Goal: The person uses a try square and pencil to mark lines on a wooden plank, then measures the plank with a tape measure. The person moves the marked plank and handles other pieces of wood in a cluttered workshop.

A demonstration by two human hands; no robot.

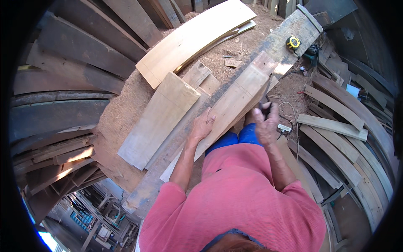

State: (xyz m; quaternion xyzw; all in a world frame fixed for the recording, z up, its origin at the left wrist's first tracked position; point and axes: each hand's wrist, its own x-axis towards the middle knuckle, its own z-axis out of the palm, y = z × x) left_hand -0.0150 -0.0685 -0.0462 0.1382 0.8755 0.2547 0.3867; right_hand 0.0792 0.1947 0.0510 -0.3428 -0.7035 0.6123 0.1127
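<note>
A long pale wooden board (235, 98) lies aslant on a worn workbench plank (138, 191), with pencil lines across it near its far end. My left hand (204, 125) bears on the board's left edge, its fingers closed on that edge and partly hidden. To the right, my right hand (267, 126) is closed round the dark handle of what looks like a handsaw (266, 90). Its thin dark blade points away from me at the board's far right corner. The blade's contact with the wood is hard to make out.
A yellow tape measure (293, 42) rests on the bench's far end. Beyond the bench, wide planks (189, 40) and a tapered board (161, 119) lie on sawdust. Dark planks (84, 48) line the left; curved boards (336, 105) and a cable (296, 122) lie at right.
</note>
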